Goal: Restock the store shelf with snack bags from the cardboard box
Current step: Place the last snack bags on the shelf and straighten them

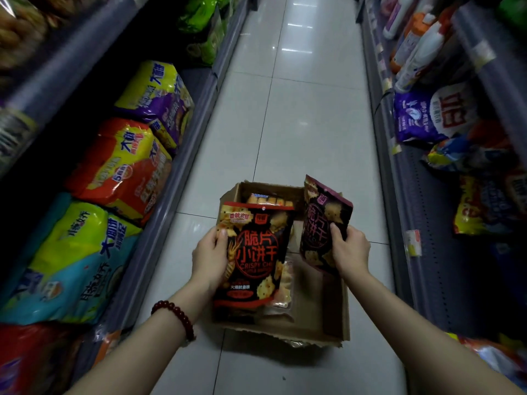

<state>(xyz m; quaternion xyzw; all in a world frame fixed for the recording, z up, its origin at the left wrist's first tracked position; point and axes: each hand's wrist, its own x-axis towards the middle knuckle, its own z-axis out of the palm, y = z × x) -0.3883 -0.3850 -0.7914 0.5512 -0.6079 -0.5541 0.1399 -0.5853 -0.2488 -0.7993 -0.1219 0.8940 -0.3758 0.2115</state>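
Nearest me, both forearms come in from the bottom edge, elbows cut off by the frame. A dark red bead bracelet (174, 316) circles the left wrist.

My left hand (210, 258) grips the left edge of the red-and-black cracker bag (253, 258), thumb curled over the front, the other fingers hidden behind the pack. The bag stands upright, face toward me, over the box; its lower end covers whatever lies beneath it.

My right hand (349, 249) pinches the dark purple cracker bag (325, 223) at its lower right, thumb on the front, fingers wrapped behind and out of sight. This bag tilts, top leaning away and left, held above the box's right side.

The cardboard box (336, 323) sits on the pale tiled floor (299, 115) in the aisle, flaps open, near rim ragged. Inside I make out part of a clear-wrapped pack (283, 292) beside the red bag and a row of biscuit-printed packs (268, 199) at the far wall; the rest is blocked by the two bags, so I cannot count what remains.

To the left, the snack shelf (171, 178) carries big multipacks: a blue-and-yellow one (71, 260), an orange one (122, 166), then a purple-and-yellow one (156, 101). Its deep interior is black, nothing readable.

To the right, the opposite shelf (399, 178) holds blurred bags and, further up, bottles (419, 44); labels are smeared.
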